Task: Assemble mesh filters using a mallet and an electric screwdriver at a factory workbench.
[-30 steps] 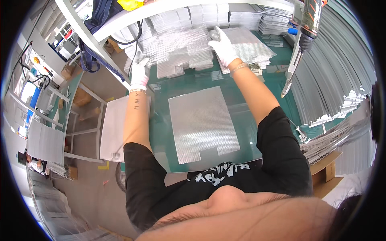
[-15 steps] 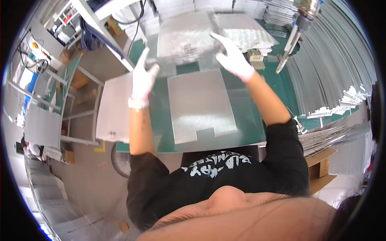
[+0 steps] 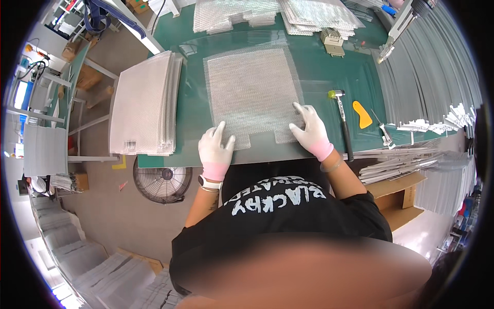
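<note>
A grey mesh sheet point(image 3: 254, 92) with a notch in its near edge lies flat on the green table point(image 3: 193, 113) in front of me. Its doubled borders look like one mesh layer over another, slightly offset. My left hand point(image 3: 216, 149), in a white glove with a pink cuff, touches the sheet's near left corner with fingers apart. At the lower right edge rests my right hand point(image 3: 311, 131), gloved the same way, thumb and fingers spread. Right of that hand lie a small mallet point(image 3: 343, 123) with a black handle and a yellow scraper point(image 3: 362, 114).
A stack of mesh sheets point(image 3: 141, 103) stands at the left. More stacked sheets point(image 3: 234, 15) lie at the back, beside another pile point(image 3: 319, 15) and a beige block point(image 3: 332, 42). Long grey strips point(image 3: 427, 77) fill the right. On the floor are a fan point(image 3: 162, 180) and a cardboard box point(image 3: 399, 198).
Both hands have come back from the far stack to the table's near side. The sheet before me now shows a wider mesh layer around its borders. My view has tilted nearer.
</note>
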A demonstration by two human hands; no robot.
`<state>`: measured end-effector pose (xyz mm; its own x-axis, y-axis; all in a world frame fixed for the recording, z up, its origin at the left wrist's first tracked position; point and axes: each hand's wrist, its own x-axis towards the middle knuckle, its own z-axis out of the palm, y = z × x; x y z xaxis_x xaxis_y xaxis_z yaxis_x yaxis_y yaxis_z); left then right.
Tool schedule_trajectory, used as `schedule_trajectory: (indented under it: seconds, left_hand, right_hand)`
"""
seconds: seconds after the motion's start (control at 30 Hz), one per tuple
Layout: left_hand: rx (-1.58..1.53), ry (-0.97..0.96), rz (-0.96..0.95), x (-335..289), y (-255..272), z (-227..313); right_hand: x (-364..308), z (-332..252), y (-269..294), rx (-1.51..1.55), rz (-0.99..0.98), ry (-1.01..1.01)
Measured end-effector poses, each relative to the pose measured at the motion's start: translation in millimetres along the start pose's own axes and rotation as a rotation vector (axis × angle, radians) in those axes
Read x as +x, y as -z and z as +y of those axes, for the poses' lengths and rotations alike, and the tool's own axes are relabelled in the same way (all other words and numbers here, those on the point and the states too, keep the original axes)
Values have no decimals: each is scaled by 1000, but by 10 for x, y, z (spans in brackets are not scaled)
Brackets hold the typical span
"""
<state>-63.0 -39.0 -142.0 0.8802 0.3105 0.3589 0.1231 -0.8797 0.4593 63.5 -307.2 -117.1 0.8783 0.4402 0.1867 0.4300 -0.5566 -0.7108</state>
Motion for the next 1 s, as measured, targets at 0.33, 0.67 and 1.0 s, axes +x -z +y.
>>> schedule_trajectory:
  seconds: [0.33,0.67,1.0]
  left_hand:
    - [12,-28,3,30,-96,-79]
    - [13,50,-90,105,-77,-62]
    - [155,-131,-402,493,-19,-167]
  right_hand:
    - [38,92,-126,-156,-45,-5]
    - [150,-131,30,-311,-200,-157]
    - [2049,460,785,-484,214,13]
